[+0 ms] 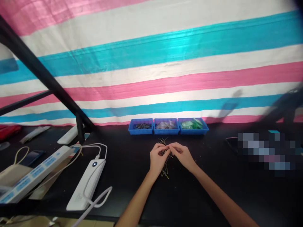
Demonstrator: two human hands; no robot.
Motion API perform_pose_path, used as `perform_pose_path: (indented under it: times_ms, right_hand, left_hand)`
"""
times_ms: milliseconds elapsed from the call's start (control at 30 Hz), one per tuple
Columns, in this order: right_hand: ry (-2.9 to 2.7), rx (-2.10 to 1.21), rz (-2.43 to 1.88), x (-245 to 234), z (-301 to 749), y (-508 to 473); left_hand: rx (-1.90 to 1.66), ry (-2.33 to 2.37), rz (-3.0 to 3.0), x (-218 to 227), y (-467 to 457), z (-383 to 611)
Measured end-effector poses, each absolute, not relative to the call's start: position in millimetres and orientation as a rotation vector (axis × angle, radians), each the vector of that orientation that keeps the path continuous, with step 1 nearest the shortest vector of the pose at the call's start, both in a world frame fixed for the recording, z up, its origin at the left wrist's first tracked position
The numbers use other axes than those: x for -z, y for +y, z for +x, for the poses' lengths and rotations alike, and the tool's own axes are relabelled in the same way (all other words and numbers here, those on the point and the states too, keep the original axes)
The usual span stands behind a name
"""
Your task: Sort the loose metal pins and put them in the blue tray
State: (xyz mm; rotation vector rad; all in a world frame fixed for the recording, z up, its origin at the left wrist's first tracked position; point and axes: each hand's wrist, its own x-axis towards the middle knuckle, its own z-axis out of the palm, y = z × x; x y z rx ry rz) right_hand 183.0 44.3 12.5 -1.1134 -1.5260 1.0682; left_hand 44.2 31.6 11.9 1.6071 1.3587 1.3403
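My left hand (pixel 157 161) and my right hand (pixel 184 154) meet over the middle of the black table, fingertips together. Each has its thumb and fingers pinched closed; what lies between them is too small to make out. Below and around them is a loose pile of thin, short pin-like pieces (pixel 165 172), some yellowish and some dark. More of these pieces (pixel 162 141) stick out just beyond my fingers. Part of the pile is hidden by my hands.
Three blue trays stand behind my hands: one with dark thin pieces (pixel 143 126), a middle one with clear bags (pixel 166 125), a right one with green-white packets (pixel 193 123). Left lie a white power bank (pixel 85 186) with cable and a power strip (pixel 38 172). A striped sheet (pixel 151 75) hangs behind.
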Motion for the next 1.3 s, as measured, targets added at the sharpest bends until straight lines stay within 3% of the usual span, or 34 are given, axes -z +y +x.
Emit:
perform_pose_path:
  times_ms: [733, 1300]
  right_hand:
    - [-1.644, -1.045, -1.126, -19, 193, 44]
    - [-1.549, -1.019, -1.117, -13, 200, 55]
  left_hand:
    - [-1.338, 1.241, 1.362, -8, 42, 37]
    - [-1.218, 1.227, 1.663, -12, 39, 34]
